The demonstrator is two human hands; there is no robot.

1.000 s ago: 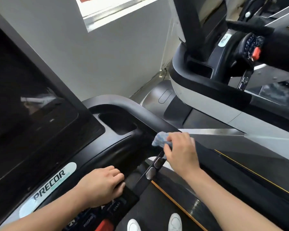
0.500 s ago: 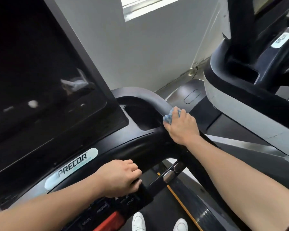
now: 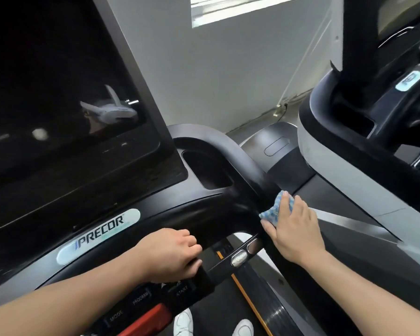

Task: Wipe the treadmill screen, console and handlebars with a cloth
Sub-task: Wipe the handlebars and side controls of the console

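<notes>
A person standing on a Precor treadmill presses a crumpled blue cloth (image 3: 278, 209) against the right handlebar (image 3: 246, 170), at the point where the curved black bar sweeps down from the console (image 3: 155, 209) toward the side rail. The right hand (image 3: 295, 230) lies over the cloth with its fingers close together and bent over the fabric, fingertips holding it to the bar; part of the cloth shows above and to the left of the knuckles. The left hand (image 3: 172, 254) grips the black crossbar (image 3: 204, 270) at the front of the console, fingers curled tightly round it with the thumb underneath. Above and to the left stands the dark treadmill screen (image 3: 58, 105), switched off and reflecting a pale shape, with the oval Precor badge (image 3: 98, 235) on the grey band below it. A recessed cup holder (image 3: 207, 170) sits between the screen and the handlebar. Two oval metal pulse sensors (image 3: 245, 251) are set into the bar between the hands. Buttons marked Mode, Program and Start run along the lower console, beside a red stop tab (image 3: 150, 318). Two white shoes (image 3: 184, 323) rest on the belt below. A neighbouring treadmill (image 3: 349, 166) stands at the right, before a grey wall (image 3: 216, 81).
</notes>
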